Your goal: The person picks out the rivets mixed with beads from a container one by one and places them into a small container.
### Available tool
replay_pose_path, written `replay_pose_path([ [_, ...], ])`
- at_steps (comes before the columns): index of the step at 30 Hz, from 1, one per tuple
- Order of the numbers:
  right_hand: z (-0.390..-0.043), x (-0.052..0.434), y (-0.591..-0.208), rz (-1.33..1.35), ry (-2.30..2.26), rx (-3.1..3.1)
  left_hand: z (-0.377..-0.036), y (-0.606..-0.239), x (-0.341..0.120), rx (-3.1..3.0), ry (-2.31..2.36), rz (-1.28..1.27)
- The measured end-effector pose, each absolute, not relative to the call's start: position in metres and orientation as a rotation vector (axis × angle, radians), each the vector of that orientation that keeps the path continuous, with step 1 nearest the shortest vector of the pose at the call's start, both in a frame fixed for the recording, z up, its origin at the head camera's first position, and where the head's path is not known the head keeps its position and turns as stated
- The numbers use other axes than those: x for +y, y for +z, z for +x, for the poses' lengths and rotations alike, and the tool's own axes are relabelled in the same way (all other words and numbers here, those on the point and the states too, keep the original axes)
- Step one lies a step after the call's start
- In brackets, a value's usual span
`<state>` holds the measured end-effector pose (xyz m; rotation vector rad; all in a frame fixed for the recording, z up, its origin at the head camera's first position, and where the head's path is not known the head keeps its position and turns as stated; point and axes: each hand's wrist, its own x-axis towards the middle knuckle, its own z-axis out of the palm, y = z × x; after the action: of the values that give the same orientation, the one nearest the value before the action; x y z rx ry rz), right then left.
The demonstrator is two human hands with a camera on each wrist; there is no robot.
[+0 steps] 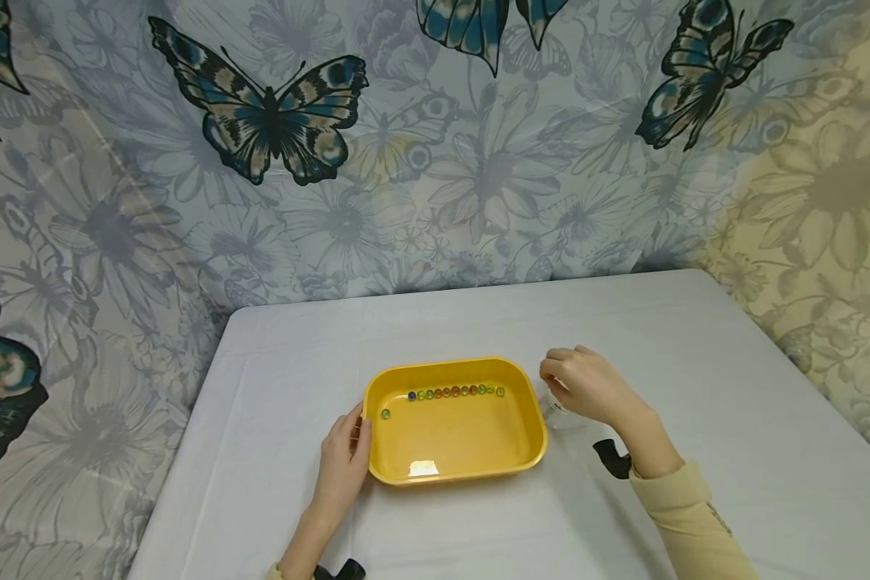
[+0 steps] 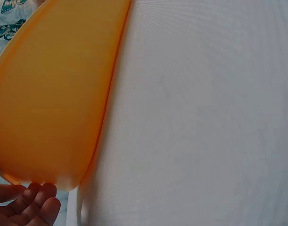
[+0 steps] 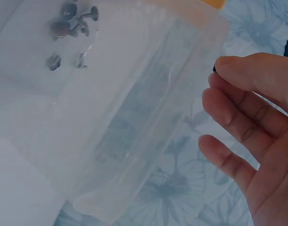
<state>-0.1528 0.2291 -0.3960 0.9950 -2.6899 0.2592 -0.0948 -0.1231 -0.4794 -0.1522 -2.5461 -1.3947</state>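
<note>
A yellow tray (image 1: pixel 464 475) lies on the table, with small glass marbles (image 1: pixel 456 392) in a row near its far side and one lone green marble (image 1: pixel 386 414) at the left. My left hand (image 1: pixel 343 461) holds the tray's left end, fingertips right at the edge in the left wrist view. Past the tray's right end, my right hand (image 1: pixel 587 385) is over a clear plastic container (image 3: pixel 174 89). Between its thumb and forefinger it pinches a tiny dark piece (image 3: pixel 214 68), mostly hidden by the fingertips. Several small metal studs (image 3: pixel 60 29) lie in the container.
A white cloth covers the table (image 1: pixel 275 362). Behind it hangs a fabric backdrop (image 1: pixel 493 185) with flowers and butterflies. Black straps (image 1: pixel 612 459) sit at the wrists.
</note>
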Motion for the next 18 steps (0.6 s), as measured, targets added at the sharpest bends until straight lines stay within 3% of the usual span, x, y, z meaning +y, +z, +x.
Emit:
replay_pose_path([
  [18,-0.146,0.243,-0.406,0.939,0.212,-2.672,-0.095,-0.480,-0.123,-2.549,-1.388,-0.150],
])
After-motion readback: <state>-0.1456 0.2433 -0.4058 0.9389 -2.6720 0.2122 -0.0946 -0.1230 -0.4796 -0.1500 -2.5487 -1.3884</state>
